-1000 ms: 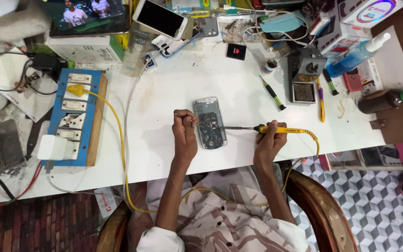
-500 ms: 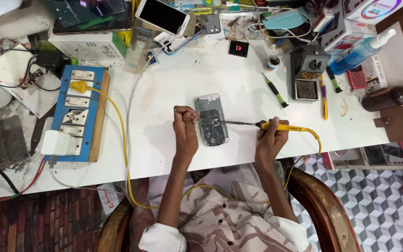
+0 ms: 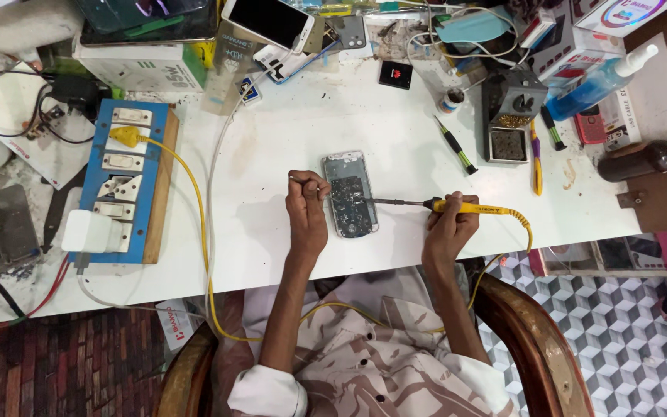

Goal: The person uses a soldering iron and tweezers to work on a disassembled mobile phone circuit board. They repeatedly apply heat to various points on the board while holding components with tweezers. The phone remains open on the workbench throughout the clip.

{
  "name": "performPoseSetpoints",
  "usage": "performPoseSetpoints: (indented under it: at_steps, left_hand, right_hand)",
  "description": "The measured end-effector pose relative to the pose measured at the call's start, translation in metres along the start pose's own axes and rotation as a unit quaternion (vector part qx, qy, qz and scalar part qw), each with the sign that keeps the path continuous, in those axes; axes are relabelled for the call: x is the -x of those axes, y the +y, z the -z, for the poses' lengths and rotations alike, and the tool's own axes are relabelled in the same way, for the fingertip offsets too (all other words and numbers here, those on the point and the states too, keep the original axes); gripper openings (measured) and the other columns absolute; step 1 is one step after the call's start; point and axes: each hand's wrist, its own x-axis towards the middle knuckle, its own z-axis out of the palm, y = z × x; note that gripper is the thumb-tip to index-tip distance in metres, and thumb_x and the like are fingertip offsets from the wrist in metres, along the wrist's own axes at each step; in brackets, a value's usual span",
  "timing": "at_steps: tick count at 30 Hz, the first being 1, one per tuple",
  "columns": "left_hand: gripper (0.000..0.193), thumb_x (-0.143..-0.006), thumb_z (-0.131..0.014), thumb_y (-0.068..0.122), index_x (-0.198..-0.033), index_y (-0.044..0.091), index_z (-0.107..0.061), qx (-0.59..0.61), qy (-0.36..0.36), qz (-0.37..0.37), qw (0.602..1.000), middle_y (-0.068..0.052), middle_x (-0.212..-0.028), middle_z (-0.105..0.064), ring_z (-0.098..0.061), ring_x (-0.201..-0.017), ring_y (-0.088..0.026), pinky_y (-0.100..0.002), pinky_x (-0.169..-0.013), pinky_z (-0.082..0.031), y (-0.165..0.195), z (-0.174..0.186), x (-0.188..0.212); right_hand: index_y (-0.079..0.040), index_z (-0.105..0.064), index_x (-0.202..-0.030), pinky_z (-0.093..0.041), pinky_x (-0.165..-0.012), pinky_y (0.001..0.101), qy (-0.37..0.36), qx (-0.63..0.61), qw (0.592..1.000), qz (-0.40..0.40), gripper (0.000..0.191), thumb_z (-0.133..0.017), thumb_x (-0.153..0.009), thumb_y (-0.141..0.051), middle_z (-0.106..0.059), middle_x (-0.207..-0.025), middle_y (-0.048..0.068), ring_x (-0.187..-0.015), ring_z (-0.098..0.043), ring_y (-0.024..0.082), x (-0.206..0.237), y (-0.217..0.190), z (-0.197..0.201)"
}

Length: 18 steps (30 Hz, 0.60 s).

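An opened phone (image 3: 350,194) lies face down on the white table (image 3: 287,131), its circuit board showing. My right hand (image 3: 448,230) grips a yellow-handled soldering iron (image 3: 465,207), and its metal tip rests on the board. My left hand (image 3: 306,212) sits at the phone's left edge, pinching a thin strand of solder wire (image 3: 303,181) that points toward the board.
A blue switchboard (image 3: 123,181) with a yellow plug and cable sits at the left. A soldering stand (image 3: 509,113), screwdrivers (image 3: 455,144), a blue spray bottle (image 3: 600,82), a brown bottle (image 3: 644,161), phones (image 3: 272,21) and boxes crowd the far edge.
Both hands stay on the phone. The soldering iron's tip has shifted slightly on the board, and the view has drifted a little.
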Motion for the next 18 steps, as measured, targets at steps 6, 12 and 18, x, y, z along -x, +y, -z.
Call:
performPoseSetpoints:
  at_steps: [6,12,18]
  left_hand:
    - [0.029,-0.116,-0.040,0.031,-0.102,0.005,-0.042,0.004,-0.004,-0.012,1.000,-0.004,-0.086,-0.048,-0.043,-0.079,-0.012,-0.028,-0.076,-0.044,0.0016,-0.0002,-0.0017]
    - [0.031,-0.116,-0.040,0.033,-0.102,0.006,-0.041,0.010,-0.007,-0.006,1.000,-0.004,-0.087,-0.046,-0.043,-0.080,-0.012,-0.028,-0.077,-0.044,0.0005,-0.0003,-0.0019]
    - [0.033,-0.115,-0.039,0.036,-0.102,0.006,-0.042,-0.018,0.000,0.000,1.000,-0.004,-0.086,-0.049,-0.046,-0.079,-0.011,-0.027,-0.075,-0.044,0.0010,0.0004,-0.0018]
  right_hand:
    - [-0.005,-0.045,-0.092,-0.034,-0.045,0.0216,0.029,0.012,0.999,0.003,0.027,-0.048,-0.113,-0.021,-0.046,-0.066,0.000,-0.049,-0.040,0.006,0.0052,-0.0049,-0.0017]
    - [-0.005,-0.047,-0.092,-0.035,-0.047,0.0216,0.011,0.054,0.998,0.034,0.028,-0.048,-0.115,-0.021,-0.046,-0.066,0.000,-0.050,-0.039,0.005,0.0056,-0.0068,-0.0006]
    - [-0.004,-0.047,-0.095,-0.039,-0.047,0.0226,0.004,0.006,1.000,0.001,0.026,-0.048,-0.113,-0.022,-0.049,-0.068,0.002,-0.051,-0.044,0.007,0.0031,-0.0083,-0.0041]
